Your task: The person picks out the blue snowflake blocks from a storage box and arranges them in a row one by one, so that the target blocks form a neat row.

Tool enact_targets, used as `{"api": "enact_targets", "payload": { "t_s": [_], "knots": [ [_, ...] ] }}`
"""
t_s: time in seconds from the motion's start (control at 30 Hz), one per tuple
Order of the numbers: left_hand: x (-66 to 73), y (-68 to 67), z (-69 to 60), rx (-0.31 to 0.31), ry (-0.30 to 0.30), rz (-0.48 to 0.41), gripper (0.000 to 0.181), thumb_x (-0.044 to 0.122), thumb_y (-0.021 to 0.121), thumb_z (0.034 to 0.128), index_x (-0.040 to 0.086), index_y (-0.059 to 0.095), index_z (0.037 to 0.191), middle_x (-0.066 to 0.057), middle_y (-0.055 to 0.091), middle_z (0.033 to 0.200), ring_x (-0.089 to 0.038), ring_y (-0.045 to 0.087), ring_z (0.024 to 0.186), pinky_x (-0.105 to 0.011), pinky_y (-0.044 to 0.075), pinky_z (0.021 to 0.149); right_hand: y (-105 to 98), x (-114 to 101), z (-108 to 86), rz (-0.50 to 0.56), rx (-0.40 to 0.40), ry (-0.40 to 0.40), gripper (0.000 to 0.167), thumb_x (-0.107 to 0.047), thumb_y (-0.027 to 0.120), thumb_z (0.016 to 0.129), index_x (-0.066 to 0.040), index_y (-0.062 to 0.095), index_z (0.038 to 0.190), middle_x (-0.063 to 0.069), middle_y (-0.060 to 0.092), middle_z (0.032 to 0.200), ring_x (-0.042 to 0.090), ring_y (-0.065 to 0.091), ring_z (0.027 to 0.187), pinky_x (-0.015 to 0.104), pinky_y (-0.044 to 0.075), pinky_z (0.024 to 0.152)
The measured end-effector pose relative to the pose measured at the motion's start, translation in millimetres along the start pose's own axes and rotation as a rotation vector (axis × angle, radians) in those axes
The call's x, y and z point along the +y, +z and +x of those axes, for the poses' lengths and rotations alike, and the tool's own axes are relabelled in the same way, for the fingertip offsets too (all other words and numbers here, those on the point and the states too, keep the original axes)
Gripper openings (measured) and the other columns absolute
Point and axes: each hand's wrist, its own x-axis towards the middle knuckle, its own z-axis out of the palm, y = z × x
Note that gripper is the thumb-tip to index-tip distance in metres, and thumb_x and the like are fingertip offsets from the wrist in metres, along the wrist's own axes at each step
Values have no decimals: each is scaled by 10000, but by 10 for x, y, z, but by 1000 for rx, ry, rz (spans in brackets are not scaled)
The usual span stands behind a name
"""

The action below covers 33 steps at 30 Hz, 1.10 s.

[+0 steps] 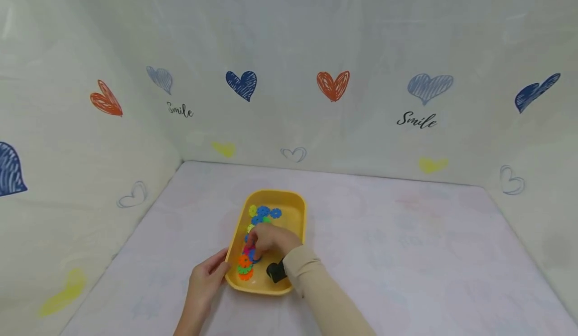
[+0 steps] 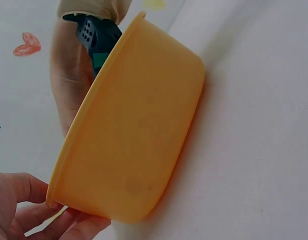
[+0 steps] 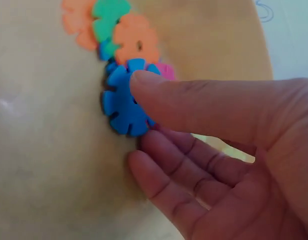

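Observation:
A yellow plastic tray [image 1: 291,210] stands on the table with several colourful notched snowflake discs along its left side. My left hand [image 1: 206,277] holds the tray's near left rim, thumb at the edge and fingers against the outer wall [image 2: 129,125]. Inside the tray, my right hand [image 1: 272,237] reaches down among the discs. In the right wrist view its thumb [image 3: 159,95] lies on a blue snowflake disc [image 3: 119,102], pinching it, with the fingers behind partly hidden. Beside that disc lie an orange disc [image 3: 135,37], a green disc [image 3: 109,17] and a partly covered pink one [image 3: 166,71].
Farther up the tray lie blue discs [image 1: 276,213] and a yellow disc [image 1: 253,210]. A dark wrist device [image 1: 276,272] hangs under the right sleeve, over the tray. Pale table surface [image 1: 384,256] extends right; white sheeting with printed hearts [image 1: 332,85] rises behind.

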Motion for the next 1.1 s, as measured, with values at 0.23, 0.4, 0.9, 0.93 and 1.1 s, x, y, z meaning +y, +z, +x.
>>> {"api": "enact_targets", "payload": {
  "t_s": [0.23,0.4,0.9,0.93,1.1],
  "knots": [
    [19,-2,-18,13,-18,17,436,96,531,884,-37,505,1298,-251,561,1247,-125,621,908,-203,539,662,21,1,8,-68,0,-10,161,-2,724,747,-109,617,805,-41,551,765,114,481,732,208,430,647],
    [38,-26,-46,20,-26,13,436,100,541,887,-44,503,1296,-256,592,1195,-104,612,876,-186,532,653,33,-17,37,-90,2,-27,160,-9,724,754,-108,610,805,-46,545,759,106,474,715,191,423,632],
    [28,-69,-13,-53,-90,-72,467,98,531,906,-32,448,1347,-253,518,1300,-144,602,1005,-234,543,738,-5,-37,54,-127,33,-28,134,-54,758,738,-71,625,736,-42,520,678,95,447,614,185,386,532],
    [24,-68,-8,-59,-92,-78,471,107,534,910,-31,442,1352,-256,501,1318,-149,600,1014,-241,543,744,-12,-36,56,-137,35,-33,137,-61,760,738,-69,624,735,-41,517,672,94,445,608,183,384,528],
    [23,-68,-11,-78,-89,-83,474,120,534,920,-15,433,1364,-247,469,1352,-98,589,1006,-238,537,772,-18,-33,61,-205,51,-43,161,-75,760,743,-86,604,705,-46,508,656,84,441,596,175,383,522]
  ]
}}
